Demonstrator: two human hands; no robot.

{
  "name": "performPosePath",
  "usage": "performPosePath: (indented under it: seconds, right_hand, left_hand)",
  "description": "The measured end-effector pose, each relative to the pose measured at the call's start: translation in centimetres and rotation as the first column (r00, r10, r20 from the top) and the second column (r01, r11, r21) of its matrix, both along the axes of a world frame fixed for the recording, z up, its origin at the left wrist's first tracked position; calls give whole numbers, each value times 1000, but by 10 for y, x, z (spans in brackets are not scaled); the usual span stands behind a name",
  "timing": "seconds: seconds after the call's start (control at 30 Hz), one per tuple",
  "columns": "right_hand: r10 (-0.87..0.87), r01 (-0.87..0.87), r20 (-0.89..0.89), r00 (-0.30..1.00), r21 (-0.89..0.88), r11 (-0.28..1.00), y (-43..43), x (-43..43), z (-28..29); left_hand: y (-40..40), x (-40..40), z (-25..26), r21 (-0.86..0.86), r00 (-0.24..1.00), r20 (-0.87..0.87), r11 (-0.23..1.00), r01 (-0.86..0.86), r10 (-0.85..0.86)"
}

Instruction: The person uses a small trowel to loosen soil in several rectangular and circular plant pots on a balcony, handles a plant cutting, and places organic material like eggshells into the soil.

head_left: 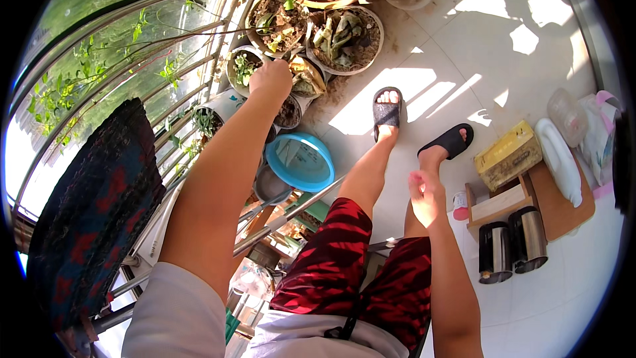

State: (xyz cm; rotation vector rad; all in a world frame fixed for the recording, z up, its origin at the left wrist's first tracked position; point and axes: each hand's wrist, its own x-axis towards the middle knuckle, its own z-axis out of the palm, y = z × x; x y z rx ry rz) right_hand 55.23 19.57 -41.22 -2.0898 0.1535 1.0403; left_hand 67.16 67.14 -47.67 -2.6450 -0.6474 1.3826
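My left hand reaches in among the potted plants, its fingers bent at the rims where several pots meet. Left of it is a white pot with a small green succulent; on the right, a pot holds crumpled brown and yellowish material. Beyond the fingers stand a soil-filled pot and a round pot with a wilted plant. The fingertips are hidden, so whether they grip anything does not show. My right hand hangs over my lower leg, fingers loosely curled, with nothing visible in it.
A blue plastic basin stands near the pots, beside a metal rail. Metal window bars and a dark patterned cloth are at left. On the right are a yellow box, a white plastic bottle and two metal cylinders.
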Motion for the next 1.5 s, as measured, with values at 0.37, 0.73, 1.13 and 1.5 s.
performPosePath:
  seconds: [0.37, 0.73, 1.13, 1.5]
  right_hand:
    - [12, -18, -136, 991, -39, 999, 20, 11, 18]
    - [-25, 23, -101, 995, -20, 1000, 20, 7, 14]
    - [-1, -3, -127, 992, -29, 1000, 16, 6, 10]
    - [-52, 49, -223, 973, -19, 999, 15, -3, 0]
  left_hand:
    - [-20, -6, -27, -33, 967, 39, 968, -249, 250]
    - [-18, -37, -24, 37, 973, 164, 985, -167, 159]
    - [8, -24, 19, 37, 958, 83, 960, -279, 275]
    - [106, -24, -20, -145, 335, 165, 358, -922, 928]
